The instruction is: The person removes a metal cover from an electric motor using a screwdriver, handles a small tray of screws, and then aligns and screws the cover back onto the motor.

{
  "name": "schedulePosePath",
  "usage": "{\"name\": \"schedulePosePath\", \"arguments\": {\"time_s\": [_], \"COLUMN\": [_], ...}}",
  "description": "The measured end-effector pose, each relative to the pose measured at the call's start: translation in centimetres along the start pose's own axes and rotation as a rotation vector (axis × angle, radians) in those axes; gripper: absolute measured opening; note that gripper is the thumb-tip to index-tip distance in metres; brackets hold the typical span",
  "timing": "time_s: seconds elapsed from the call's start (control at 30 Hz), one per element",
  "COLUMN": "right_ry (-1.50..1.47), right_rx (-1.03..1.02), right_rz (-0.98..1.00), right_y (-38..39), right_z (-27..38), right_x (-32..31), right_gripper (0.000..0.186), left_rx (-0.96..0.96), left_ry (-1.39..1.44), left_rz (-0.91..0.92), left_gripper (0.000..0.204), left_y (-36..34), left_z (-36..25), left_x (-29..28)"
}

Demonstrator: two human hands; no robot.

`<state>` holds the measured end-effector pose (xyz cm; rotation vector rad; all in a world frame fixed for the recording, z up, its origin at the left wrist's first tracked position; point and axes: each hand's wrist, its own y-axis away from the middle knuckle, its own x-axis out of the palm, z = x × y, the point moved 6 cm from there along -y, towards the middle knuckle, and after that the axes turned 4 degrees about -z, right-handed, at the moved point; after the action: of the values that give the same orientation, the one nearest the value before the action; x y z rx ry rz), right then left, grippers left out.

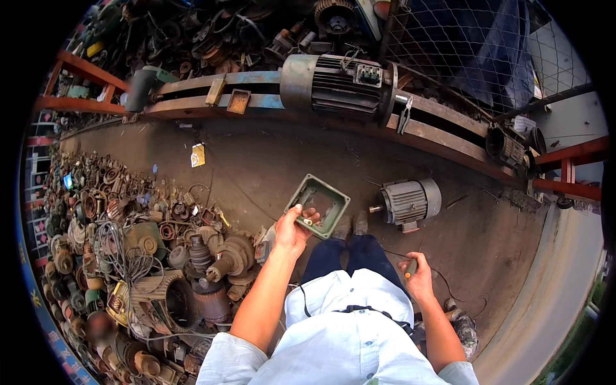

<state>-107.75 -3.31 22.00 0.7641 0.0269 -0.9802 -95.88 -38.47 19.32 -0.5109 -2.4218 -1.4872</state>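
My left hand [292, 235] is closed on the near left wall of a green, square, open-topped metal box [340, 200], its fingers reaching inside. A small pale piece [308, 221] shows at those fingertips; I cannot make out what it is. The box is tilted, and its inside looks dirty. On the right, my right hand [420, 282] grips a screwdriver [411, 268] by its dark handle with an orange end. Ahead, a large electric motor [346, 86] lies on a steel-rail bench [256, 101], its green terminal block exposed. Pliers [405, 117] rest by its shaft end.
A smaller grey motor [410, 200] sits on the floor near my feet. Heaped motor parts [147, 256] fill the left side, and more scrap [218, 38] lies behind the bench. A small rusty tray [239, 101] is on the rails. Wire mesh [475, 51] stands at the far right.
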Motion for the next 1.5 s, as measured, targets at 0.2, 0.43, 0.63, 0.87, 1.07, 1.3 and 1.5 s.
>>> {"name": "schedulePosePath", "arguments": {"time_s": [0.2,0.43,0.63,0.87,1.07,1.3,1.5], "right_ry": [0.106,0.017,0.122,0.069,0.065,-0.011,-0.093], "right_rx": [-0.119,-0.317,-0.408,-0.028,0.056,0.102,-0.094], "right_rz": [0.215,0.358,0.189,-0.092,-0.249,-0.359,-0.336], "right_y": [-8.1,-13.5,-17.5,-24.0,-25.9,-26.5,-25.9], "right_z": [8.5,19.2,21.1,20.9,23.5,24.2,25.3], "right_x": [4.0,10.0,12.3,11.6,13.2,13.5,13.8], "right_gripper": [0.031,0.038,0.046,0.037,0.039,0.042,0.053], "left_rx": [0.173,0.224,0.09,-0.197,-0.295,-0.378,0.079], "left_ry": [0.11,0.052,-0.306,-0.765,-0.943,-1.088,-1.329], "left_rz": [-0.112,-0.176,0.086,0.305,0.414,0.439,0.356], "left_gripper": [0.023,0.019,0.034,0.044,0.049,0.047,0.042], "left_y": [1.6,-0.1,-6.1,-16.8,-21.7,-23.5,-24.8], "left_z": [-4.1,-5.9,-7.2,-9.5,-12.5,-13.3,-14.9], "left_x": [-3.5,-3.2,8.3,15.7,20.7,22.9,22.3]}}
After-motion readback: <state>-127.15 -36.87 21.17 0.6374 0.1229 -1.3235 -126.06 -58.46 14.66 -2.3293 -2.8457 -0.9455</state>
